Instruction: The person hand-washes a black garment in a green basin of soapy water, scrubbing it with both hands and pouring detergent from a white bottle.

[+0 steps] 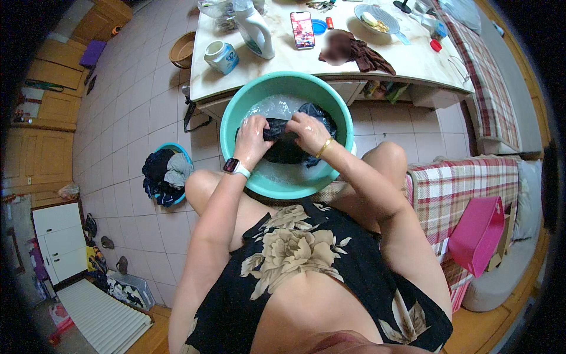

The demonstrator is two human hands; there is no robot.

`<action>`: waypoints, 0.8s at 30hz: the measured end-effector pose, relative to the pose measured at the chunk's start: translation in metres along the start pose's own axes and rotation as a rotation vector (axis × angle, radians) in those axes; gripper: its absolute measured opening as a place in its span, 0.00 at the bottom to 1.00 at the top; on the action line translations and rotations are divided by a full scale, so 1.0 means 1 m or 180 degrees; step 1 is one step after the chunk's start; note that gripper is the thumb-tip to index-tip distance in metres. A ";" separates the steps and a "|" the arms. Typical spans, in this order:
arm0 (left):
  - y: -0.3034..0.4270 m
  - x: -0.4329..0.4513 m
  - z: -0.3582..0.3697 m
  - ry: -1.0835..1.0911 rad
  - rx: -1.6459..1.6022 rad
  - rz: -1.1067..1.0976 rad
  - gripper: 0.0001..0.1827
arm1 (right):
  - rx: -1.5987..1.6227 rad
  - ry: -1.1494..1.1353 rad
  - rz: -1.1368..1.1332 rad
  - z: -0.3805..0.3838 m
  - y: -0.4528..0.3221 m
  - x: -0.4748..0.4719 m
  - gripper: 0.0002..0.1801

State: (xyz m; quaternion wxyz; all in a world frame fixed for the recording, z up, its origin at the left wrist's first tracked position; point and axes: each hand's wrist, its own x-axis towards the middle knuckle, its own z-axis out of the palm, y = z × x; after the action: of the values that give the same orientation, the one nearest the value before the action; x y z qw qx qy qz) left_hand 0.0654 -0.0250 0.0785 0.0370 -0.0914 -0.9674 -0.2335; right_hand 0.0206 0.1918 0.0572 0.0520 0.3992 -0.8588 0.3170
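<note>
A green plastic basin [230,101] of cloudy, sudsy water [276,104] stands between my knees. In it lies a wet black garment [283,150], partly under water. My left hand [254,139], with a smartwatch at the wrist, grips a bunched fold of this cloth. The fingers of my right hand [309,132], below a gold bracelet, are closed on the same fold a little to the right. More dark wet cloth [320,115] rests against the basin's right side. Both hands look wet, and the fingertips are partly hidden by the fabric.
Beyond the basin, a marble-topped table [283,66] carries a white detergent bottle [256,33], an open tub [221,57], a phone [302,30], a brown cloth [371,55] and a bowl [376,20]. Clothes fill a blue basin [188,155] at left. A pink basket [475,239] sits on the sofa.
</note>
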 end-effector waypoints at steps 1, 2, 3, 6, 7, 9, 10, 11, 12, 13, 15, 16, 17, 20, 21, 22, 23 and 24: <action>0.002 -0.008 0.006 -0.0057 -0.0096 -0.0030 0.25 | -0.0073 -0.0044 0.0092 0.008 -0.001 -0.010 0.16; 0.001 -0.018 0.009 -0.0077 -0.0126 0.0295 0.24 | -0.0052 -0.0109 0.0184 0.015 -0.003 -0.022 0.16; -0.008 -0.029 0.018 -0.0185 -0.0328 0.0287 0.23 | -0.0014 -0.0177 0.0258 0.022 -0.005 -0.031 0.16; -0.020 -0.044 0.040 -0.0533 -0.0511 -0.0269 0.22 | 0.0266 -0.0627 0.0539 0.026 -0.012 -0.054 0.17; -0.019 -0.045 0.047 -0.0436 -0.0359 -0.0296 0.22 | 0.0321 -0.0543 0.0657 0.029 -0.012 -0.058 0.17; -0.010 -0.039 0.060 -0.0246 0.0119 -0.0186 0.23 | 0.0129 0.0045 0.0889 0.038 -0.008 -0.052 0.19; -0.010 -0.034 0.072 0.0011 0.0337 -0.0070 0.26 | -0.0013 0.0427 0.0737 0.048 -0.002 -0.046 0.23; -0.011 -0.030 0.083 0.0270 0.0555 0.0046 0.29 | -0.0254 0.0240 0.0865 0.057 0.006 -0.040 0.29; -0.011 -0.023 0.092 0.0169 0.0591 0.0024 0.30 | -0.0526 0.0000 0.1000 0.068 0.015 -0.037 0.30; -0.012 -0.014 0.096 0.0091 0.0648 -0.0004 0.32 | -0.0793 -0.0227 0.1104 0.075 0.021 -0.033 0.32; -0.014 -0.005 0.104 -0.0078 0.0782 -0.0043 0.34 | -0.1020 -0.0564 0.1065 0.085 0.032 -0.032 0.33; -0.016 -0.003 0.108 -0.0169 0.0858 -0.0054 0.35 | -0.1129 -0.0733 0.1044 0.089 0.037 -0.031 0.33; -0.019 -0.001 0.112 -0.0260 0.0933 -0.0064 0.35 | -0.1079 -0.0771 0.1065 0.094 0.041 -0.031 0.33; -0.022 0.007 0.115 -0.0581 0.0986 -0.0113 0.35 | -0.1132 -0.0803 0.1062 0.102 0.047 -0.029 0.32; -0.023 0.009 0.116 -0.0749 0.0934 -0.0190 0.35 | -0.1102 -0.0845 0.1088 0.101 0.046 -0.026 0.31; -0.028 0.006 0.122 -0.0400 0.0998 -0.0021 0.36 | -0.1071 -0.0887 0.1112 0.100 0.045 -0.023 0.30; -0.031 0.007 0.126 -0.0523 0.1024 -0.0105 0.35 | -0.1120 -0.1068 0.1156 0.099 0.044 -0.019 0.29; -0.030 0.011 0.126 -0.0643 0.1047 -0.0184 0.34 | -0.1176 -0.1249 0.1200 0.096 0.043 -0.013 0.28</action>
State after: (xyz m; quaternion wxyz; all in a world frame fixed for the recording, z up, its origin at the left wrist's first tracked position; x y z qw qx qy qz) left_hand 0.0451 0.0081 -0.0451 -0.0526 -0.0792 -0.9935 -0.0628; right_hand 0.0145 0.1646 -0.0446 -0.1024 0.2705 -0.9542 0.0770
